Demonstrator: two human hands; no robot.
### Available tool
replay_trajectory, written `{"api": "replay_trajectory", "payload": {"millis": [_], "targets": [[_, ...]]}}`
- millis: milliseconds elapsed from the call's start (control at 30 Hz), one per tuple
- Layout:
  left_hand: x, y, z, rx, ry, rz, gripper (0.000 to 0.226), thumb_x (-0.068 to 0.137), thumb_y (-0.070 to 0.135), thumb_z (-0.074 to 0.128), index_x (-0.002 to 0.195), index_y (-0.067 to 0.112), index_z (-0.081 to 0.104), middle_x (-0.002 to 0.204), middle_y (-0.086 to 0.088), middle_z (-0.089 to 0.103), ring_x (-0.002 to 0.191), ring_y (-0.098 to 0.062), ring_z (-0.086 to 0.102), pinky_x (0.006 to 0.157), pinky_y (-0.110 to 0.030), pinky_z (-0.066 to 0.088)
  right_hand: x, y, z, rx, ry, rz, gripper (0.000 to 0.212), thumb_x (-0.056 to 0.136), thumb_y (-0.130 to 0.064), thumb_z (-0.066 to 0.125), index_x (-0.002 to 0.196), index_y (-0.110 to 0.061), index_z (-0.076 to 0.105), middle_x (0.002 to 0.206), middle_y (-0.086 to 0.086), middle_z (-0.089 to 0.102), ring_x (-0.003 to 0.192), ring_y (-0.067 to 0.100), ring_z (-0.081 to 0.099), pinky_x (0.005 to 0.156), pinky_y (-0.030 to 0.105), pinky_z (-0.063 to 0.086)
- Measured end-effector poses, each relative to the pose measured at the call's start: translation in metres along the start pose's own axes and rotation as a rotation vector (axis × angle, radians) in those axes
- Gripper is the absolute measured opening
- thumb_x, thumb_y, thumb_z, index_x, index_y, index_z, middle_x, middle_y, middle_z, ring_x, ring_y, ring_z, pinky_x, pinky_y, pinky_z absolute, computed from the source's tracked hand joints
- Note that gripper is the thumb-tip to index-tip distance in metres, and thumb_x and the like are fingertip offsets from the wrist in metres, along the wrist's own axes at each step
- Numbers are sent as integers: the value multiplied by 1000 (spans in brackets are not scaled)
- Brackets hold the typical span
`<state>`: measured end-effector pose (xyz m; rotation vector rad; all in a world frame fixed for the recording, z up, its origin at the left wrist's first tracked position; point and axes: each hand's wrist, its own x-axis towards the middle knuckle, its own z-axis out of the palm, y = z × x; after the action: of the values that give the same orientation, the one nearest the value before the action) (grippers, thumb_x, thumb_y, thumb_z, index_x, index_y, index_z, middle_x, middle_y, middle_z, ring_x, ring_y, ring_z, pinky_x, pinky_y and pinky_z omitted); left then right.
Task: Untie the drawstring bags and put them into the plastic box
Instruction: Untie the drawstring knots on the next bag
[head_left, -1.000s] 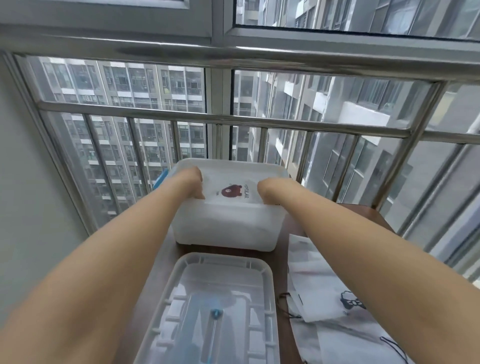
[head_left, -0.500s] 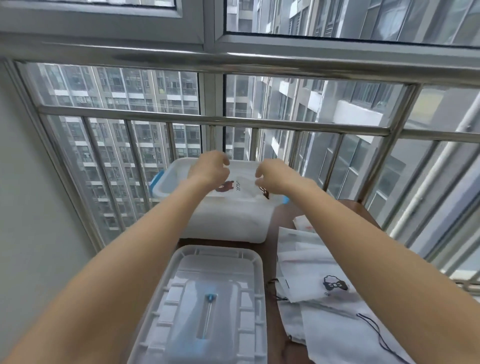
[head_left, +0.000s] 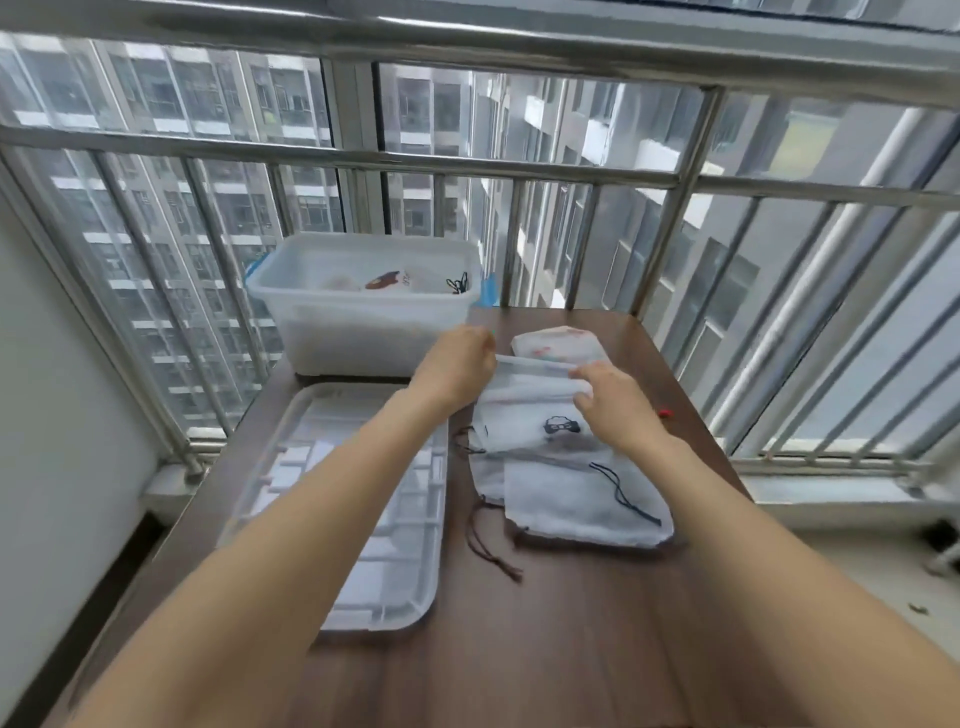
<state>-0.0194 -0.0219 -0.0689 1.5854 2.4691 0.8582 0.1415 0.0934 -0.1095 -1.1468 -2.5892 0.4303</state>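
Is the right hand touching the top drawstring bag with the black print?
Touching. The head view shows the right hand with fingers curled over the upper edge of the top drawstring bag, no gap visible.

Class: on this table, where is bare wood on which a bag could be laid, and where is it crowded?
Bare wood lies along the near edge of the table, in front of the lid and the pile of bags. It is crowded farther back, around the plastic box and both hands.

Both bare forearms reach forward from the lower corners and converge ahead. The left hand (head_left: 457, 358) is loosely curled, knuckles up, its fingers hidden from view. The right hand (head_left: 613, 400) lies palm down, fingers (head_left: 584, 375) bent and pinching white fabric.
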Motion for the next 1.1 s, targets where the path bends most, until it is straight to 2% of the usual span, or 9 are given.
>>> {"api": "replay_trajectory", "payload": {"millis": [67, 167, 233, 367, 500, 667, 867, 967, 1100], "targets": [[-9, 5, 16, 83, -193, -60, 28, 95, 22, 46, 109, 1, 57, 119, -19, 60, 103, -31, 55, 84, -34, 43, -13, 16, 7, -44, -126, 62, 42, 92, -16, 47, 134, -12, 47, 138, 15, 47, 129, 30, 40, 105, 38, 34], [-21, 7, 34, 156, -488, -132, 69, 85, 47, 61, 135, 3, 42, 139, -13, 45, 126, -28, 43, 100, -34, 38, -24, 28, 11, 20, -140, 136, 48, 91, -24, 49, 137, -10, 42, 139, 19, 44, 130, 33, 37, 102, 40, 34], [-26, 6, 42, 142, -519, -125, 76, 79, 40, 71, 138, 7, 37, 141, -11, 42, 129, -26, 41, 104, -34, 37, -26, 30, 9, 60, -91, 143, 51, 90, -26, 55, 137, -10, 41, 136, 18, 47, 130, 32, 36, 101, 38, 33], [-27, 3, 49, -31, -265, -165, 49, 79, 16, 71, 124, 8, 53, 123, -15, 56, 109, -27, 55, 89, -34, 48, -24, 36, -4, 350, -55, 192, 66, 77, -27, 74, 135, -14, 45, 140, 9, 44, 131, 25, 38, 100, 33, 36], [-22, 5, 41, -299, -2, -221, 30, 84, 15, 64, 113, 7, 62, 104, -13, 62, 97, -27, 59, 75, -28, 45, -26, 41, -12, 794, 27, 313, 69, 73, -15, 78, 133, -13, 46, 137, 12, 45, 121, 24, 48, 98, 32, 41], [-15, 10, 39, -758, 106, -406, 30, 91, 14, 57, 120, 8, 54, 120, -18, 57, 95, -25, 58, 79, -29, 48, -30, 34, -7, 844, 29, 392, 84, 78, -15, 73, 144, -16, 22, 132, 14, 48, 115, 27, 53, 101, 42, 44], [-32, 12, 52, -686, -85, -515, 62, 94, 30, 53, 145, 12, 22, 146, -8, 35, 129, -24, 40, 99, -29, 33, -56, 25, 2, 438, -123, 247, 102, 79, -22, 71, 149, -18, -3, 154, 17, 11, 136, 31, 26, 103, 31, 30], [-55, 9, 52, -465, -207, -370, 92, 81, 32, 71, 147, 20, 9, 147, -11, 31, 130, -26, 39, 101, -28, 33, -69, 26, 2, 297, -91, 197, 90, 83, -19, 66, 148, -14, 4, 146, 22, 23, 123, 36, 38, 91, 33, 37], [-82, 11, 55, -101, -324, -215, 106, 68, 24, 82, 147, 25, 11, 141, -21, 29, 129, -33, 37, 104, -36, 33, -84, 23, -4, 347, -108, 201, 79, 85, -34, 64, 141, -10, 13, 140, 18, 36, 122, 34, 43, 89, 35, 38]]}}
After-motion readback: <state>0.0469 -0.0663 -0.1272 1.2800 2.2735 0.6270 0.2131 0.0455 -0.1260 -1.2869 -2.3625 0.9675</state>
